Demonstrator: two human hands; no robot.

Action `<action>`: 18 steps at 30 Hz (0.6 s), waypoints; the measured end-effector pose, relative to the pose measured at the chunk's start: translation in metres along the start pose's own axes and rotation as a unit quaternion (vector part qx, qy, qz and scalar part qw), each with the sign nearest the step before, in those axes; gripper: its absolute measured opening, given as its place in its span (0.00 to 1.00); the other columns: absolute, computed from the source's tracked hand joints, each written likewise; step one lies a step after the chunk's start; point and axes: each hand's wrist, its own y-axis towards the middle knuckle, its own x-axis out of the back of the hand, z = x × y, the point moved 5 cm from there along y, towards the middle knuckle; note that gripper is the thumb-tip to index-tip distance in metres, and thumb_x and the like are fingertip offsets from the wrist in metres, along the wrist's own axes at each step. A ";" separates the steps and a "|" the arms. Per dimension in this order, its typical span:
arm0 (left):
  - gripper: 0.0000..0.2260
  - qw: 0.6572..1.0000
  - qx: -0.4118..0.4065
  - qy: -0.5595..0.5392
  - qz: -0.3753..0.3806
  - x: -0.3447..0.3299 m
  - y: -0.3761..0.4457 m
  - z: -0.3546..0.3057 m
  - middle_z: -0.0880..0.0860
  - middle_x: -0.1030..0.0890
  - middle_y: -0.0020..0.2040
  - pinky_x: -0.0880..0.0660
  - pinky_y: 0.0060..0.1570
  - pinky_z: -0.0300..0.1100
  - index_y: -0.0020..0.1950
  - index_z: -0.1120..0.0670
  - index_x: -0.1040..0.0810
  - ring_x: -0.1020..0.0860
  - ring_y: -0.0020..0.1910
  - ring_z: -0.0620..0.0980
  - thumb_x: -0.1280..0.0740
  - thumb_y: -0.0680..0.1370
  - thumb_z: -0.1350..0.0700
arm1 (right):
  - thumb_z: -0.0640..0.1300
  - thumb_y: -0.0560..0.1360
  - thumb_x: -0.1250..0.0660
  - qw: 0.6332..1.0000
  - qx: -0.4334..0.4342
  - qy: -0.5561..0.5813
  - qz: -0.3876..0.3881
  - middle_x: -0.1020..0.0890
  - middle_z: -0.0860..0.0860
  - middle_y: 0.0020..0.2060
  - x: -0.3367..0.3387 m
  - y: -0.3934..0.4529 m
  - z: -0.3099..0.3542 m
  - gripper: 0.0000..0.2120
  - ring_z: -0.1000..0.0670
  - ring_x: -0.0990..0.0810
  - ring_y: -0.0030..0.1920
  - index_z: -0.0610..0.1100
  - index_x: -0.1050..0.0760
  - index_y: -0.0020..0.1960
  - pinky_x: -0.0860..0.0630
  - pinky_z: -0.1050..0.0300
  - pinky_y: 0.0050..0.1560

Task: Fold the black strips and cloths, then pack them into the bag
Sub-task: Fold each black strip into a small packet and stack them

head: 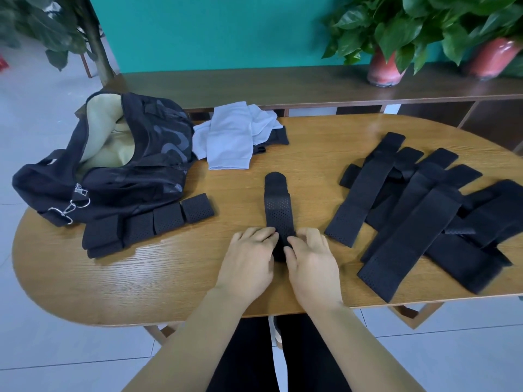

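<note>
Centrally, left hand (249, 257) and right hand (311, 258) pinching strip (278, 210), bag (113, 162) unzipped

Black perforated strip (278, 211), pale blue cloths (230, 137), black bag (119, 165) (cream lining), wood-grain table (169, 264).

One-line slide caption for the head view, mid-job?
Both hands pinch the near end of a black strip on the table, folded strips beside the open bag.
</note>
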 end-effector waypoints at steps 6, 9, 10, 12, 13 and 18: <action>0.28 0.997 -0.046 0.002 0.056 0.008 -0.011 0.008 0.45 0.35 0.75 0.47 0.69 0.39 0.75 0.51 0.33 0.40 0.73 0.45 0.39 0.75 0.47 | 0.45 0.69 0.33 0.992 0.091 -0.028 0.087 0.20 0.45 0.59 0.011 -0.018 0.002 0.18 0.46 0.21 0.58 0.40 0.20 0.57 0.24 0.51 0.53; 0.25 0.996 -0.072 -0.012 0.041 0.009 -0.018 0.011 0.45 0.29 0.72 0.42 0.65 0.38 0.72 0.51 0.28 0.35 0.70 0.44 0.39 0.74 0.50 | 0.40 0.67 0.32 0.990 0.107 0.001 0.091 0.19 0.47 0.59 0.020 -0.024 0.001 0.21 0.47 0.21 0.59 0.41 0.21 0.59 0.24 0.53 0.54; 0.23 0.996 -0.075 -0.025 0.034 0.009 -0.021 0.013 0.46 0.27 0.70 0.41 0.63 0.38 0.69 0.52 0.26 0.32 0.68 0.45 0.38 0.74 0.52 | 0.38 0.66 0.31 0.990 0.111 0.015 0.084 0.18 0.48 0.57 0.022 -0.024 0.001 0.22 0.48 0.21 0.58 0.41 0.21 0.60 0.23 0.53 0.54; 0.18 0.996 -0.071 -0.053 0.014 0.008 -0.027 0.016 0.46 0.22 0.65 0.37 0.60 0.38 0.65 0.52 0.21 0.28 0.63 0.46 0.34 0.74 0.57 | 0.32 0.65 0.28 0.991 0.109 0.043 0.065 0.17 0.49 0.52 0.023 -0.025 0.001 0.23 0.49 0.20 0.55 0.40 0.22 0.60 0.20 0.53 0.51; 0.16 0.996 -0.065 -0.068 -0.001 0.007 -0.029 0.016 0.46 0.20 0.63 0.34 0.59 0.40 0.63 0.52 0.20 0.26 0.61 0.46 0.32 0.75 0.58 | 0.31 0.64 0.26 0.992 0.104 0.055 0.054 0.16 0.50 0.49 0.023 -0.024 0.001 0.24 0.50 0.20 0.52 0.39 0.21 0.59 0.20 0.55 0.48; 0.10 0.992 -0.030 -0.112 -0.039 0.011 -0.032 0.015 0.46 0.16 0.50 0.25 0.53 0.48 0.59 0.49 0.18 0.23 0.52 0.47 0.33 0.79 0.53 | 0.40 0.66 0.23 0.996 0.057 0.065 0.000 0.17 0.50 0.37 0.019 -0.019 0.001 0.15 0.50 0.18 0.40 0.42 0.18 0.53 0.21 0.58 0.33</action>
